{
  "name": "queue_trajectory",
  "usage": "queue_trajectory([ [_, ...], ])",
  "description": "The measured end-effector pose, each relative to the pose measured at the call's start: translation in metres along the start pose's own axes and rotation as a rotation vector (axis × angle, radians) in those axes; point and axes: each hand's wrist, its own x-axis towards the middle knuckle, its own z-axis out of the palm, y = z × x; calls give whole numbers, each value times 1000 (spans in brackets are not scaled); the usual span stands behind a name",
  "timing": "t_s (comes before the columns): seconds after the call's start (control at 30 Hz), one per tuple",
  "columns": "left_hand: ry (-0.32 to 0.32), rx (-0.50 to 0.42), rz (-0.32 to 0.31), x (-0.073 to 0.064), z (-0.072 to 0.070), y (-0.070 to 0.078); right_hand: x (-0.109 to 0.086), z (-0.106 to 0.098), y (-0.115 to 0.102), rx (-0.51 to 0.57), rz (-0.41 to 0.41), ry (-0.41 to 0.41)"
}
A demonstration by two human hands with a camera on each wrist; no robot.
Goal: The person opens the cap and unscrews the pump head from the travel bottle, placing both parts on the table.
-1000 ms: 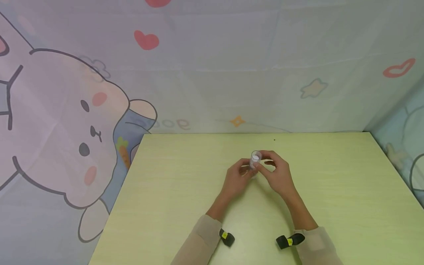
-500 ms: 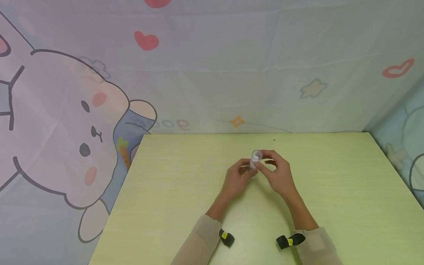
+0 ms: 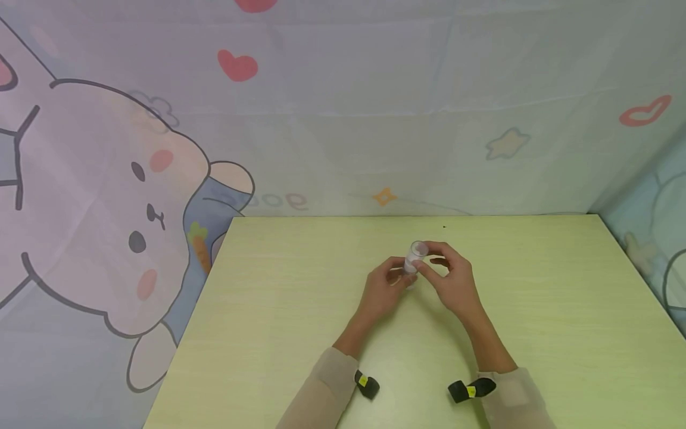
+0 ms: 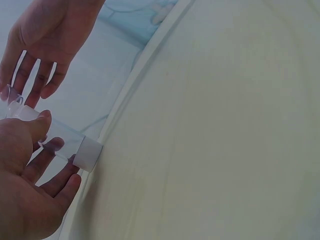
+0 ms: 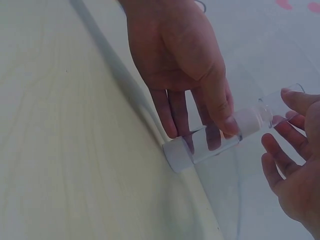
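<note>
A slim clear pump bottle point(image 5: 214, 144) with a white base point(image 5: 178, 155) and white collar point(image 5: 248, 120) stands roughly upright close over the table. My left hand point(image 3: 382, 293) grips its clear body, thumb on one side and fingers on the other. My right hand point(image 3: 454, 287) pinches the see-through cap point(image 5: 282, 105) at the bottle's top between thumb and fingers. In the right wrist view the cap sits up around the narrow nozzle, its lower rim above the collar. From the head view, fingers hide much of the lower bottle.
The pale wooden table point(image 3: 289, 310) spreads around both hands. A tiny dark speck point(image 3: 444, 226) lies near its back edge. Behind hangs a printed cloth point(image 3: 343, 107) with a cartoon animal and hearts. Black wrist devices point(image 3: 367, 385) sit at both sleeves.
My right hand has moved slightly up and to the right, raising the cap higher on the bottle. The left hand has stayed in place.
</note>
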Motion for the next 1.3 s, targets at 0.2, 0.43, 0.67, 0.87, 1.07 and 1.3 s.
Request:
queue_trajectory([
  [0.2,-2,-5,9,1,-1,-2,4,0,20,0,5,5],
  [0.43,-1,-14,1,1,-1,-3,6,-2,33,32,-21,11],
  [0.67,-7,-23,4,1,-1,-3,7,-5,31,49,-48,23],
  [0.87,-12,-14,0,1,-1,-3,7,-6,30,72,-57,25],
  [1.07,-15,-8,-4,1,-1,-2,7,-7,29,69,-57,37],
  [1.3,-5,-9,-5,1,-1,0,8,-10,30,52,-51,52],
])
